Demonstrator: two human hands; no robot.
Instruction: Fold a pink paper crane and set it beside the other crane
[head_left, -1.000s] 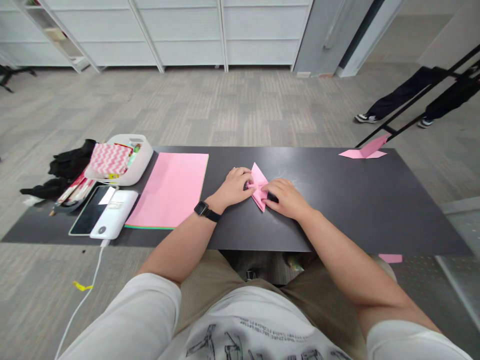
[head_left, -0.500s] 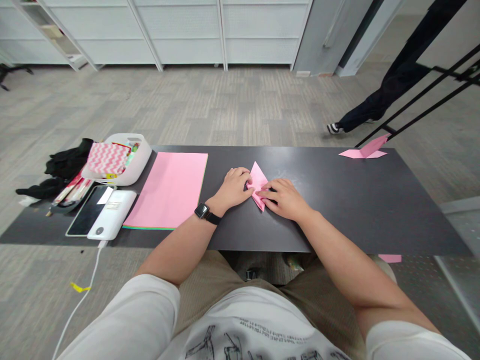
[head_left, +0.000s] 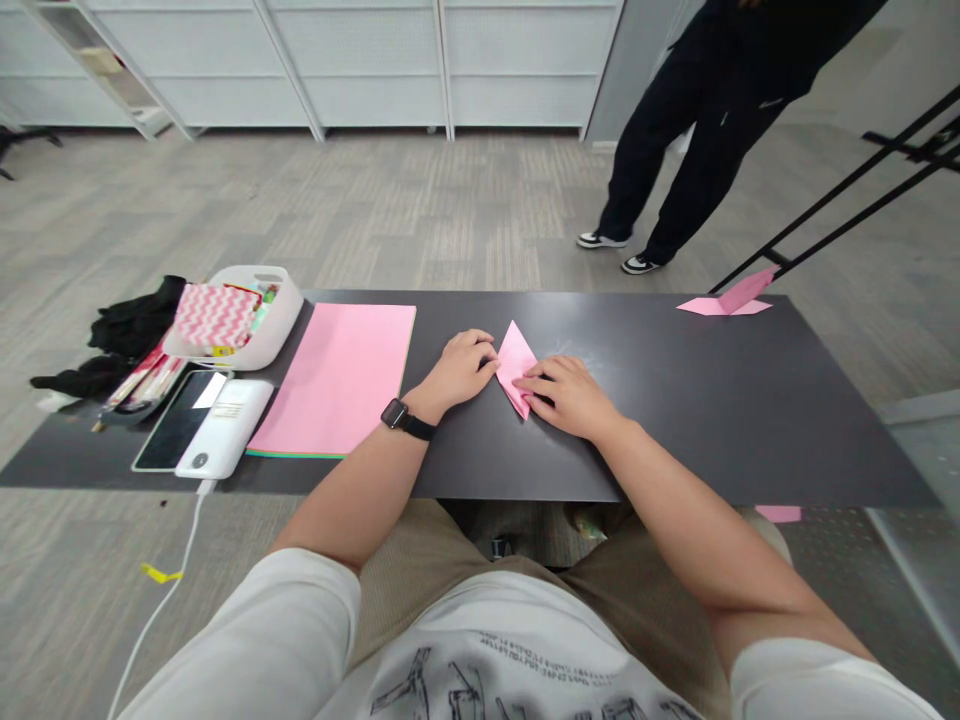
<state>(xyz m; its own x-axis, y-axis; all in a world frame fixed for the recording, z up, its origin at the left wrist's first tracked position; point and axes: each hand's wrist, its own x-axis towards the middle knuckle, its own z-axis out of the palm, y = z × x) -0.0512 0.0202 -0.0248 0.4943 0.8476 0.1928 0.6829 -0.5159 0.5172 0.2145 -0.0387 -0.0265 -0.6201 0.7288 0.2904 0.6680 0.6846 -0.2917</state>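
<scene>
A small kite-shaped piece of folded pink paper [head_left: 514, 352] lies on the dark table between my two hands, its sharp tip pointing away from me. My right hand [head_left: 568, 395] grips its right lower edge, with thumb and fingertips on the folds there. Just left of the paper rests my left hand [head_left: 461, 372], fingers loosely curved and slightly apart. Its fingertips come close to the paper's left edge; whether they touch I cannot tell. A black watch sits on my left wrist. Part of the paper's lower right is hidden under my right fingers.
A stack of pink sheets [head_left: 341, 375] lies left of my hands. Beyond it are a white power bank [head_left: 225, 430], a phone [head_left: 169, 425] and a white basket [head_left: 281, 315]. A folded pink paper figure [head_left: 731, 300] stands far right. A person's legs [head_left: 675, 150] stand beyond the table.
My left hand has let go of the folded paper and shifted slightly left. My right hand stays on it. The person beyond the table has stepped to the left.
</scene>
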